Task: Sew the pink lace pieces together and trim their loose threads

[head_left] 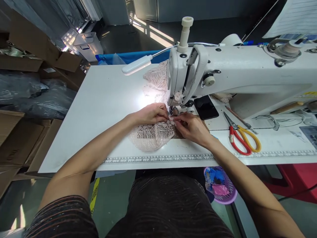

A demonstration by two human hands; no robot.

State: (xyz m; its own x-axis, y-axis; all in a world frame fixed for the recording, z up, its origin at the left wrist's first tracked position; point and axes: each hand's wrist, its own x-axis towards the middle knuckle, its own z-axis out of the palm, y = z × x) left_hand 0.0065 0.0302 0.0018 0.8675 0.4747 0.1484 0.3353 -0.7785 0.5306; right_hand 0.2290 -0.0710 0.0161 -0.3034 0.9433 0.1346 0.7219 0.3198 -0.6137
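A piece of pale pink lace fabric (155, 135) lies on the table under the head of a white sewing machine (183, 72). More of the lace is bunched behind the needle area. My left hand (155, 114) pinches the lace just left of the presser foot (171, 111). On the other side, my right hand (190, 127) grips the lace edge between thumb and fingertips, close in front of the foot. The needle tip is too small to make out. The front part of the lace spreads toward the table's edge.
Scissors (241, 137) with red and yellow handles and a black phone (206, 107) lie right of my right hand. A lamp (137, 65) shines from the left. A measuring tape (158, 160) runs along the front edge. Cardboard boxes (22, 142) stand at left, a purple basket (231, 195) below.
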